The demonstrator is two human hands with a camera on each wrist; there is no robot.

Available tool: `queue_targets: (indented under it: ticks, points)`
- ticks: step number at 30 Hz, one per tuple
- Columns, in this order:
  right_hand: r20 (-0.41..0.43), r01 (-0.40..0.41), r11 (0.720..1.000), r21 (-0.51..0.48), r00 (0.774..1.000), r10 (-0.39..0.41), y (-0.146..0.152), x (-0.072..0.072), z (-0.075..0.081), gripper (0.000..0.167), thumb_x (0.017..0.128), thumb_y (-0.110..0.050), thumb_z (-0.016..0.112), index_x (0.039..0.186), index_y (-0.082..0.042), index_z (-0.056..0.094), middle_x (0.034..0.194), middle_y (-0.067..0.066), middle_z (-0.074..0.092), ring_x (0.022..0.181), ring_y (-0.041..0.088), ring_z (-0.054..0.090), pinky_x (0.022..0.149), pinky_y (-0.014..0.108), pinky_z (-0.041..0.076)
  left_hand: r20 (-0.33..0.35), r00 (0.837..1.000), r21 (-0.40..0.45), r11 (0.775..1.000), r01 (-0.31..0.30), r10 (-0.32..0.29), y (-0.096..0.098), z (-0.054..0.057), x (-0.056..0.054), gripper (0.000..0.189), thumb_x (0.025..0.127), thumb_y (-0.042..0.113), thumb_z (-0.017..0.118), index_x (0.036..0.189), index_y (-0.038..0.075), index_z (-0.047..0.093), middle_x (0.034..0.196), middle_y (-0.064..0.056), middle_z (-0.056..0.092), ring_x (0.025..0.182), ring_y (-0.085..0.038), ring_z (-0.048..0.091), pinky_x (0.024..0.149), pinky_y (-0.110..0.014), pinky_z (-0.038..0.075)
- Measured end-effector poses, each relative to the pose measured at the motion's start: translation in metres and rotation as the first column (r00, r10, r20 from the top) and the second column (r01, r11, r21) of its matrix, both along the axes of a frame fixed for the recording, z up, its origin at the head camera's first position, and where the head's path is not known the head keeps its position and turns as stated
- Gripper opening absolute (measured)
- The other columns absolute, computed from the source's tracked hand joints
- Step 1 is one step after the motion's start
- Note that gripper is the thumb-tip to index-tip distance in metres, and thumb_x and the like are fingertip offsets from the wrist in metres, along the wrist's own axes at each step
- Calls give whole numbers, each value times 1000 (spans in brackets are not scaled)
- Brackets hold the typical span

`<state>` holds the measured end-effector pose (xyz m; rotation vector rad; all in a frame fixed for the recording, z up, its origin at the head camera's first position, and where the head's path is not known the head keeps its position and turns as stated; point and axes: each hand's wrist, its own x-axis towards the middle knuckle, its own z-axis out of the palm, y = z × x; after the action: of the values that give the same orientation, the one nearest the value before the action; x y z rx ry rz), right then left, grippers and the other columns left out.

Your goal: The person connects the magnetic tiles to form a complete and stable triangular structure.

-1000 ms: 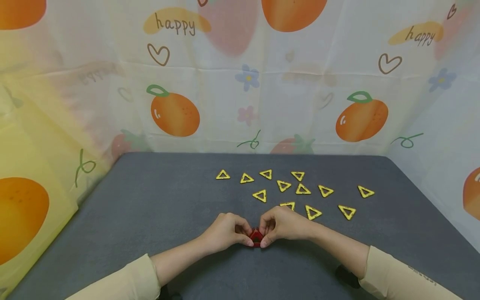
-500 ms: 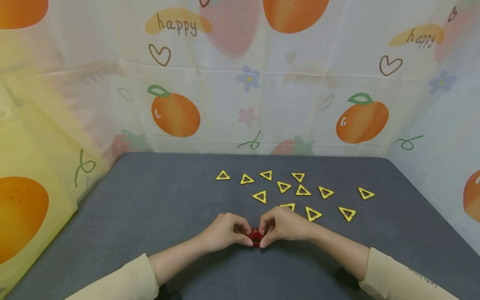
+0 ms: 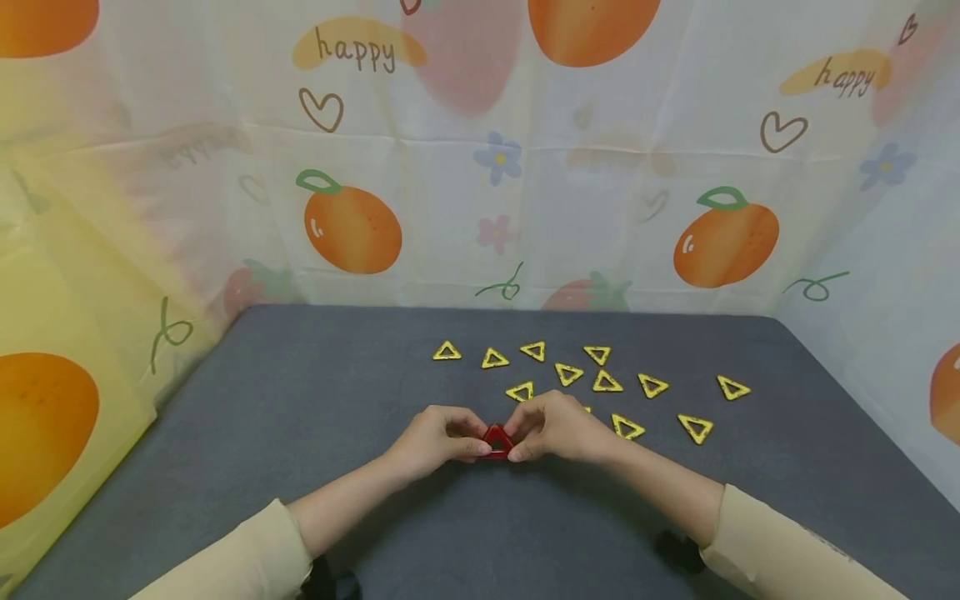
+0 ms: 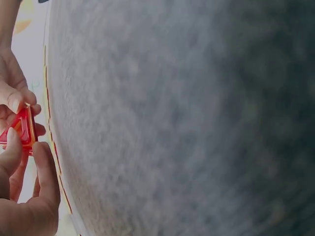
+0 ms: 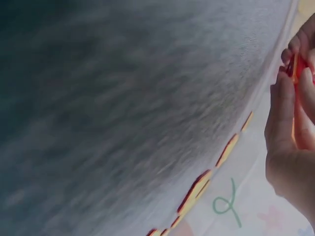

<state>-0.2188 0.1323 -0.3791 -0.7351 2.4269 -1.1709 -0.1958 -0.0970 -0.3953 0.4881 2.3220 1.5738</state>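
Both hands meet near the middle of the table and hold one small red triangle tile [image 3: 497,442] with an open centre. The left hand [image 3: 435,442] pinches its left side between thumb and fingers; the right hand [image 3: 566,427] pinches the right side. In the left wrist view the red tile [image 4: 22,129] looks glossy, with a thin yellow strip along one edge. It is held off the tabletop there. The right wrist view shows only a sliver of the tile [image 5: 299,66] behind the right hand's fingers. Fingertips cover its lower corners.
Several yellow triangle tiles with open centres, such as one yellow tile [image 3: 696,428], lie scattered on the dark grey table [image 3: 225,417] beyond the hands and to their right. The right hand partly covers some. A printed curtain [image 3: 450,208] hangs behind the table.
Both hands have risen together with the red tile, moving up and slightly left in the head view. The tile's outline now shows more fully. The yellow tiles have stayed where they were.
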Motion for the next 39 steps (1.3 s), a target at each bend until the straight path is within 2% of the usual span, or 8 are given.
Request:
queue_targets:
  ticks: [5,9,15,21,30,33,37,39]
  points:
    - [7,82,996,-26,997,-82,-13,-6,3,22,75,-14,86,93,-8,74,88,7,77,74,9,70,66,26,56,-35,997,13,997,-75,76,-10,-2,-9,23,85,16,77,102,0,73,97,-14,75,80,-7,68,75,-27,60]
    - [22,141,988,-56,990,-140,-27,-10,9,20,77,-13,84,93,-8,74,90,7,77,75,11,71,66,28,57,-39,990,59,989,-136,138,-20,-1,-16,24,87,15,75,105,-1,73,99,-15,75,81,-9,69,79,-28,59]
    - [14,205,975,-82,979,-205,-49,-19,11,20,77,-18,85,93,-13,75,90,4,77,76,10,70,69,28,57,-51,967,74,967,-245,249,-37,0,-28,27,86,17,76,106,-1,73,99,-12,76,82,-9,67,80,-27,57]
    - [57,240,955,-174,971,-234,-71,-34,7,21,80,-10,81,100,-8,76,99,11,77,81,15,74,72,30,61,-32,944,65,943,-325,328,-56,2,-39,31,86,20,77,109,0,73,102,-8,77,88,-8,66,83,-27,55]
    - [65,288,935,-206,958,-280,-113,-51,3,23,82,-8,79,105,-6,75,106,14,76,87,20,75,73,31,61,-69,922,20,925,-380,381,-89,3,-54,35,90,22,74,116,-1,71,110,-8,76,94,-7,65,86,-27,53]
    - [56,323,923,-207,946,-319,-128,-54,2,23,82,-8,79,105,-6,76,105,13,76,86,19,75,73,29,61,-83,916,1,920,-393,391,-100,4,-58,36,90,23,73,118,-1,70,113,-10,75,101,-14,65,86,-27,52]
    - [52,374,905,-203,927,-372,-148,-55,0,19,84,-11,78,104,-9,77,103,10,76,82,15,74,70,25,60,-95,909,-41,911,-410,405,-116,4,-63,38,92,25,71,121,0,68,123,-16,70,114,-26,61,91,-32,51]
    - [47,385,901,-200,922,-384,-156,-55,-1,19,85,-12,77,104,-10,77,104,8,77,84,14,73,69,24,59,-111,907,-68,907,-415,406,-123,4,-65,39,93,26,69,122,1,68,127,-20,67,116,-31,60,92,-35,51]
